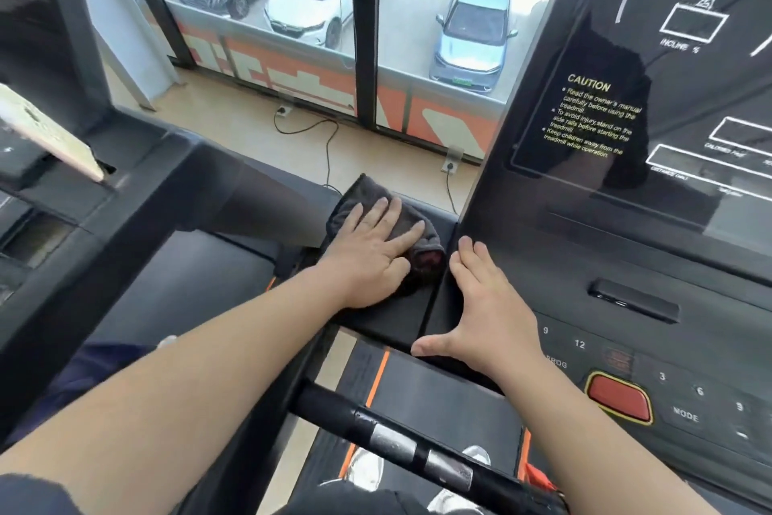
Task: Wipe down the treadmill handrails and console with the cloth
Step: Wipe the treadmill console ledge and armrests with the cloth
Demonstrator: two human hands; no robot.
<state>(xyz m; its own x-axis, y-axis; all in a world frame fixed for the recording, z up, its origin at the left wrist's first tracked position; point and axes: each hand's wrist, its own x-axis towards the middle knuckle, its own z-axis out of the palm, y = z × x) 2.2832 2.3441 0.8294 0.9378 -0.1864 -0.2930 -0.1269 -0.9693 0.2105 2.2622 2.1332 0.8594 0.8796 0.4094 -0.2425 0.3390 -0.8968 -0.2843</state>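
A dark grey cloth [362,197] lies bunched on the flat black left shelf [384,318] of the treadmill console. My left hand [372,251] presses flat on the cloth, fingers spread. My right hand [484,305] rests flat on the console surface just right of the cloth, fingers together, thumb out, holding nothing. The console panel [626,147] with its caution text rises at the right. A black handrail with silver sensor plates [392,439] crosses below my arms.
A red stop button [620,397] and number keys sit at the lower right of the console. A neighbouring treadmill [83,197] stands at the left. Behind are a window wall, floor sockets and cables [326,138]. My shoes [367,468] stand on the belt.
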